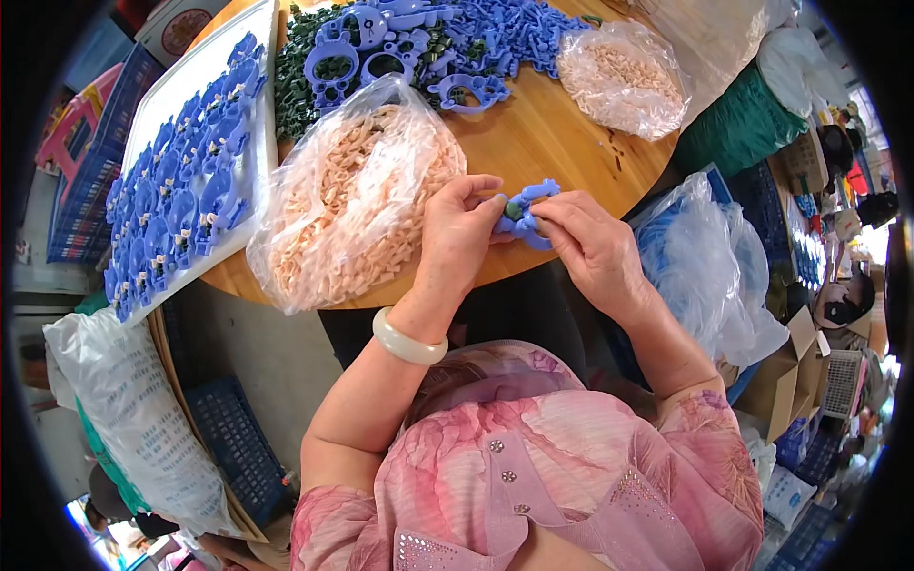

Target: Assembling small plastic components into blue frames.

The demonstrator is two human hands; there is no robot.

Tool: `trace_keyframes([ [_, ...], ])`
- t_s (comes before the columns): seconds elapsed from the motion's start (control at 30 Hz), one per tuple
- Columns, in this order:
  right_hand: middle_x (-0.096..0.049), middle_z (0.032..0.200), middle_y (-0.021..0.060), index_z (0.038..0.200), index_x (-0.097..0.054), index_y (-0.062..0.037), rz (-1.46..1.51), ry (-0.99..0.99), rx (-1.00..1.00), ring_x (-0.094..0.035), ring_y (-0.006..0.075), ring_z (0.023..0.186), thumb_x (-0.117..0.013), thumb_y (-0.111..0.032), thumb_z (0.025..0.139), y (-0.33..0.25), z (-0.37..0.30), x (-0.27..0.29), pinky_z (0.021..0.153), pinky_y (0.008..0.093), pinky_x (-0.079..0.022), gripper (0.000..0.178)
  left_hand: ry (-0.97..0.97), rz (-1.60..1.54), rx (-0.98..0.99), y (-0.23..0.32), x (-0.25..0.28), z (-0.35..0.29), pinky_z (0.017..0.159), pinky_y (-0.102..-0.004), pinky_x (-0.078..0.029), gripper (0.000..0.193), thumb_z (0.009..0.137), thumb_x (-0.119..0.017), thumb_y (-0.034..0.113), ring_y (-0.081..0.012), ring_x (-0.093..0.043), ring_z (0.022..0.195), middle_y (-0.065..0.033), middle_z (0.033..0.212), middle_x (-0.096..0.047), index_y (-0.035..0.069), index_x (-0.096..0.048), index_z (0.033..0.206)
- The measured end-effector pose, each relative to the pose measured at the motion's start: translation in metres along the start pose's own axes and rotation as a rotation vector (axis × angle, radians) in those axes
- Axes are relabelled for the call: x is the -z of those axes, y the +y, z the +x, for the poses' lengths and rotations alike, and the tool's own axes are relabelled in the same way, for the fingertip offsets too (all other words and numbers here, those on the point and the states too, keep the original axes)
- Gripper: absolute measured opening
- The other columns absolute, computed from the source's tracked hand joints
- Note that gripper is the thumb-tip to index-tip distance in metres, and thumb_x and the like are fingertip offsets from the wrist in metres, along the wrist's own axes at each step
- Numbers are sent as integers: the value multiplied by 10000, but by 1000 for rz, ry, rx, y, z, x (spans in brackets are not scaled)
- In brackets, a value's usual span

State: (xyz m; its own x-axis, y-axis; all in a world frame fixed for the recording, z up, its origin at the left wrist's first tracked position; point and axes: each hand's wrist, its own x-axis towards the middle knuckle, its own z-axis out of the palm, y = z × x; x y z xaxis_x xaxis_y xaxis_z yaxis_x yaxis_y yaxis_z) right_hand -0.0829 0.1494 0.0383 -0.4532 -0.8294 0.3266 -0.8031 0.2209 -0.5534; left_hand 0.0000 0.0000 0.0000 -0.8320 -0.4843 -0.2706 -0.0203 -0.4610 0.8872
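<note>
Both my hands hold one small blue plastic part (536, 238) at the table's near edge, with a dark green bit showing in it. My left hand (459, 221), below a pale bangle, pinches its left side. From the right, the fingers of my right hand (592, 243) close on the same part. Just left of my hands sits a see-through bag (362, 205) full of small peach-coloured plastic pieces. Beyond lie heaps of dark green pieces (295, 71) and blue pieces (514, 33), with larger blue ring-shaped parts (333, 62) among them.
A white tray (271, 95) on the left carries rows of blue parts. A smaller bag of peach pieces (624, 76) rests at the far right of the round wooden table (543, 124). Plastic bags (700, 257), a cardboard box (785, 381) and a dark crate (233, 443) surround it.
</note>
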Motion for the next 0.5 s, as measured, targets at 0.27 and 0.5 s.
trace_keyframes([
  [0.27,-627,932,84,1002,-630,-43,-5,42,40,-628,256,832,-637,-91,815,-2,-1,-2,699,316,-510,193,12,-70,1,1,1,0,576,-244,-550,228,867,-558,19,-134,-630,690,-97,843,-619,-64,-523,1077],
  [0.5,-636,909,97,974,-635,-17,141,69,-56,-632,236,806,-665,-50,781,0,-1,-4,692,295,-504,198,21,12,-27,-1,0,-1,633,-273,-574,230,871,-568,36,-130,-631,712,-76,855,-617,-46,-545,1084],
])
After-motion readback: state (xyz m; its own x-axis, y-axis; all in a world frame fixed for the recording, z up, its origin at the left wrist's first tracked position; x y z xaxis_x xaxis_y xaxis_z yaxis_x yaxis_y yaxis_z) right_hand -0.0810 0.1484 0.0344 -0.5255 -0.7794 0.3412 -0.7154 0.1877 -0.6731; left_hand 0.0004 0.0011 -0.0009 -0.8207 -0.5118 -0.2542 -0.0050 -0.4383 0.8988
